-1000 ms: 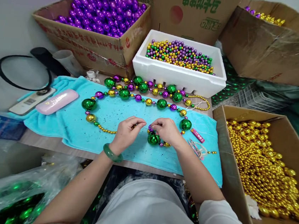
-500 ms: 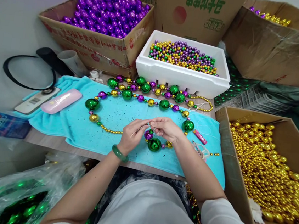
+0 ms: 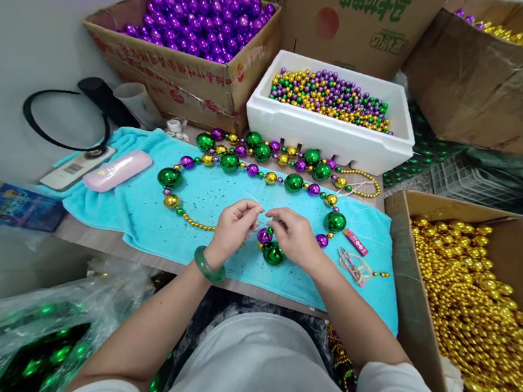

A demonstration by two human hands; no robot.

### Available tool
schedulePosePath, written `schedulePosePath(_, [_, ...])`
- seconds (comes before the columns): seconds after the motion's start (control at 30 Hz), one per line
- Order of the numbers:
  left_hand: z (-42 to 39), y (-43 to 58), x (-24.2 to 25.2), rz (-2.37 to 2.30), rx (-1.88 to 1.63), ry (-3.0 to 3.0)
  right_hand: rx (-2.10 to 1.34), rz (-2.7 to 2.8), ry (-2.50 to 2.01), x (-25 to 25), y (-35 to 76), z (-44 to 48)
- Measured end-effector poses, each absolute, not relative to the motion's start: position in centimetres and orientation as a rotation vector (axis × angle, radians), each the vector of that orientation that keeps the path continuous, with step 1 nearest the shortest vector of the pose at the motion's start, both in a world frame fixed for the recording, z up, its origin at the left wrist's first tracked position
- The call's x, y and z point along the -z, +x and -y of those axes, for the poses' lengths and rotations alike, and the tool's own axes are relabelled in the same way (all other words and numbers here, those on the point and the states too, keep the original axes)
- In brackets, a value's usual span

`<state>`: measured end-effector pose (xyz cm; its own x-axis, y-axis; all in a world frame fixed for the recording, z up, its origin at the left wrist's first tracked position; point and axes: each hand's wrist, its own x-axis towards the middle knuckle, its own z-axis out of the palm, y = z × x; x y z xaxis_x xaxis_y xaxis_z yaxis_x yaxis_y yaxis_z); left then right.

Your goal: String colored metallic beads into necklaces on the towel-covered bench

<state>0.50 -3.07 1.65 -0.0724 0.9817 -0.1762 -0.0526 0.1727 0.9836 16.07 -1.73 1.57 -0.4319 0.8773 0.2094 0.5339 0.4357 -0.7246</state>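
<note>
Above the blue towel, my left hand is closed in a pinch on a thin pale string, whose loose end sticks up past the fingers. Just beside it, my right hand has thumb and forefinger pinched on the string near a short gap between the hands. A bead necklace of green, purple and gold balls curves round both hands on the towel. Its large green bead and a purple bead lie beneath my right fingers. The exact grip point is partly hidden.
A second bead strand lies behind. Small pliers and a pink packet rest on the right, a pink case on the left. Around stand a purple-bead carton, a white foam box and a gold-bead carton.
My hands have drawn slightly apart, with string now showing between them and its end standing up behind my left fingers. The whole view has shifted a little, moving the scene rightward.
</note>
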Motion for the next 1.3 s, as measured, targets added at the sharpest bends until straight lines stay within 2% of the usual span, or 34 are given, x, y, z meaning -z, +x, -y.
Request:
schedulePosePath(0.13, [2.8, 0.5, -1.9, -1.290, -1.077, 0.879, -0.423, 2.468, -1.216, -2.0, 15.9, 2.3])
schedulePosePath(0.23, [2.4, -0.3, -2.1, -1.294, -1.014, 0.897, -0.367, 2.584, -1.289, -2.7, 16.0, 2.2])
schedulePosePath(0.3, [2.0, -1.1, -2.3, -1.277, -0.949, 0.972, -0.553, 2.590, -1.257, -3.1, 16.3, 1.6])
schedulePosePath(0.37, [1.5, -2.0, -2.3, -1.213, -0.862, 1.053, -0.967, 2.477, -1.195, -3.5, 16.6, 0.8])
schedulePosePath(0.43, [1.2, -2.6, -2.1, -1.140, -0.809, 1.119, -1.469, 2.176, -1.171, -3.6, 16.9, -0.2])
schedulePosePath(0.5, [1.1, -2.7, -1.6, -1.104, -0.834, 1.202, -1.830, 1.773, -1.200, -3.4, 17.0, -1.1])
schedulePosePath(0.6, [1.4, -2.3, -0.5, -1.122, -0.961, 1.436, -2.038, 1.333, -1.212, -2.7, 17.0, -1.8])
schedulePosePath(0.7, [1.9, -1.6, 0.5, -1.170, -1.104, 1.680, -2.121, 1.143, -1.183, -2.2, 16.7, -1.8])
schedulePosePath(0.87, [2.5, -0.7, 1.1, -1.161, -1.337, 1.761, -2.137, 1.010, -1.214, -2.2, 16.1, -1.5])
schedulePosePath(1.03, [3.3, 0.8, 1.0, -1.291, -1.398, 1.371, -1.979, 1.086, -1.305, -2.6, 15.4, -1.1])
schedulePosePath(1.13, [3.6, 1.4, 1.1, -1.310, -1.383, 1.105, -1.836, 1.225, -1.376, -2.5, 15.0, -0.7])
schedulePosePath(1.3, [2.8, 0.5, 0.7, -1.360, -1.182, 1.038, -1.373, 1.490, -1.401, -1.9, 14.7, -0.4])
